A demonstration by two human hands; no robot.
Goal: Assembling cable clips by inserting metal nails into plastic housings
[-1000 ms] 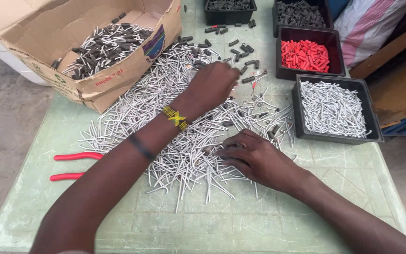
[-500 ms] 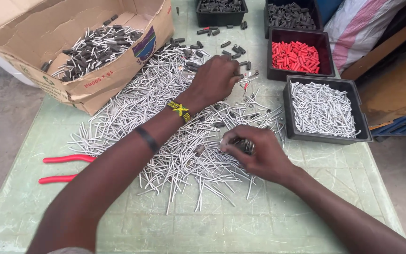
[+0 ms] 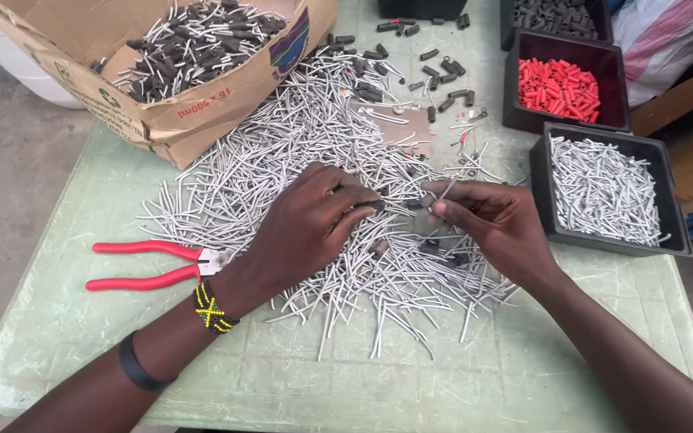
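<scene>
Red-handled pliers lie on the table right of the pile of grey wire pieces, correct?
Not quite. The red-handled pliers lie on the pale green table to the left of the pile of grey wire pieces, beside the left hand, as the head view shows.

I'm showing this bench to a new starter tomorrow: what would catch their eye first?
First, the sprawling heap of thin grey metal pins covering the pale green table, with the left hand and right hand meeting over its middle. Next, the black tray of bright red plastic sleeves at the upper right, and the red-handled pliers lying at the left edge of the heap.
</scene>
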